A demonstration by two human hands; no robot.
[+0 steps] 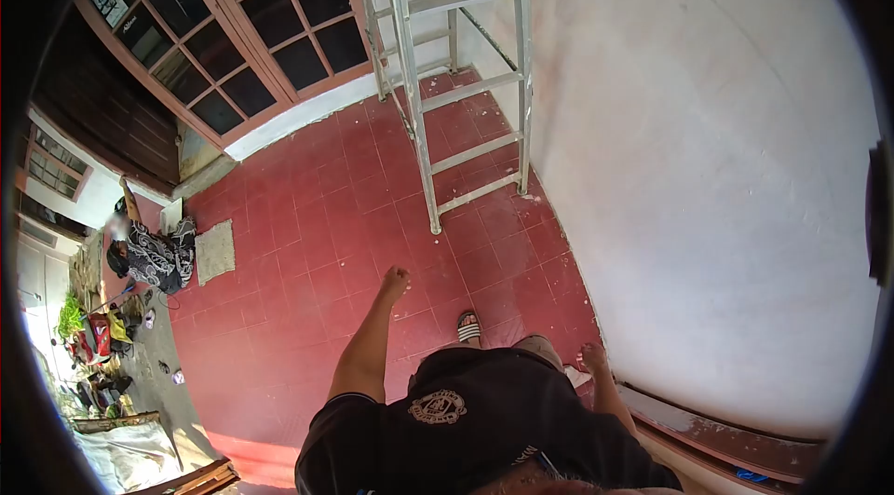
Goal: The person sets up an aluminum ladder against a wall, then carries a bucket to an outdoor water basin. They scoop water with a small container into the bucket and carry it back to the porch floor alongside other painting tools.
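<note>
Left hand (397,284) fisted, open red floor (289,253) around — right hand (593,358), grip unclear, near wall (708,178) edge; one ladder (471,92) ahead.

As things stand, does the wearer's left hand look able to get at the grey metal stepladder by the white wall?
Probably not without stepping forward: the left hand is apart from the grey metal stepladder, with red tiled floor between them. Nothing visible blocks that path, though.

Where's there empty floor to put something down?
The biggest bare patch is the red floor between the mat and the ladder. It's crowded around the ladder's legs, by the wall, and at far left, where clutter sits past the floor's edge.
</note>
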